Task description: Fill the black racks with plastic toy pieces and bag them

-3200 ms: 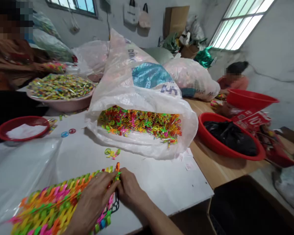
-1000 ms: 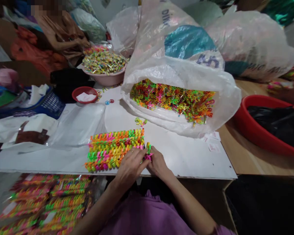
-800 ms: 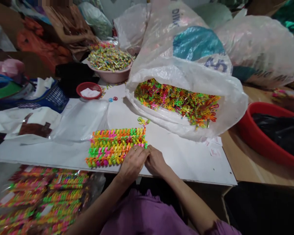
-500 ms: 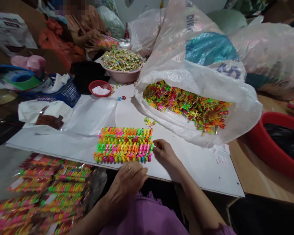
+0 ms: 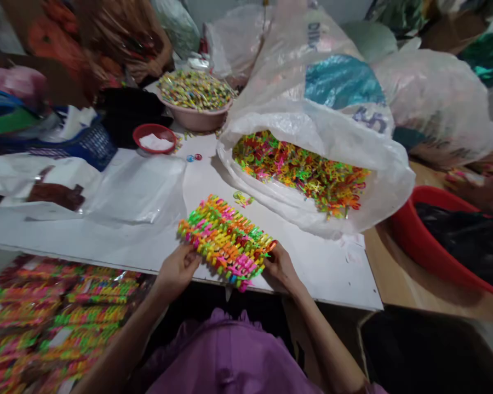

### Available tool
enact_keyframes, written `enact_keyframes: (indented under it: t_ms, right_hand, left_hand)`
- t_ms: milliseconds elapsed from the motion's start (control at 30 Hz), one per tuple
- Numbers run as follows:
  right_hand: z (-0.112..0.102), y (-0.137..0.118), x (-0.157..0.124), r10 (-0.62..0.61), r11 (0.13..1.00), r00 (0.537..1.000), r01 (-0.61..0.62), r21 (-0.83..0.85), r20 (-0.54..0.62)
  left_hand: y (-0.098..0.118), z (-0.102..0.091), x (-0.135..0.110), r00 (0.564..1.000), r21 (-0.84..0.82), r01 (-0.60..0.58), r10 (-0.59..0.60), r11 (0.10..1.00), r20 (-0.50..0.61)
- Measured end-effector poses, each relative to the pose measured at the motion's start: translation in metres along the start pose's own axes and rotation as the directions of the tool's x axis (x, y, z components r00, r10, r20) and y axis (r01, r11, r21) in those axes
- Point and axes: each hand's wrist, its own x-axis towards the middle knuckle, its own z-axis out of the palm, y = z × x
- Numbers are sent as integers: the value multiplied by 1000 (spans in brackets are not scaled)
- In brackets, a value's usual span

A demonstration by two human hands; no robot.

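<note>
White board tabletop (image 5: 312,279): clear plastic sack (image 5: 271,117) of loose neon plastic links (image 5: 296,172). Just beside sack, multicoloured interlocked plastic slab (image 5: 225,242) sits angled, held at opposite ends; left hand (image 5: 178,268) and right hand (image 5: 281,268) partly closed, gripping it.

A rectangular block of interlinked plastic pieces (image 5: 225,241), neon pink, orange, yellow and green, sits slantwise, tightly packed.

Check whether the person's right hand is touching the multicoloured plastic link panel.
Touching: the head view shows the right hand against the lower right end of the multicoloured plastic link panel, with no gap between its fingers and the panel's edge.
</note>
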Motion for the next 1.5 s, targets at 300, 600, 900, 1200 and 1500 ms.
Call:
enact_keyframes:
  t_ms: [300, 600, 900, 1200, 1500]
  right_hand:
    - [50, -36, -34, -193, 949, 978, 207, -238, 79]
    - [61, -42, -23, -200, 979, 969, 202, -2, 145]
    - [53, -39, -10, -104, 993, 988, 110, -52, 112]
    - [46, -33, 8, 76, 926, 993, -104, 363, 90]
    - [42, -37, 4, 55, 895, 988, -112, 431, 143]
  left_hand:
    - [-6, -17, 23, 988, 17, 3, 0, 1000, -157]
    - [-1, -36, 2, 957, -120, -92, 54, 989, -286]
    - [13, -37, 15, 982, 120, -133, 147, 984, -119]
    - [46, -34, 22, 997, 438, -41, 8, 898, 78]
    - [64, -30, 27, 983, 511, -96, 2, 854, 181]
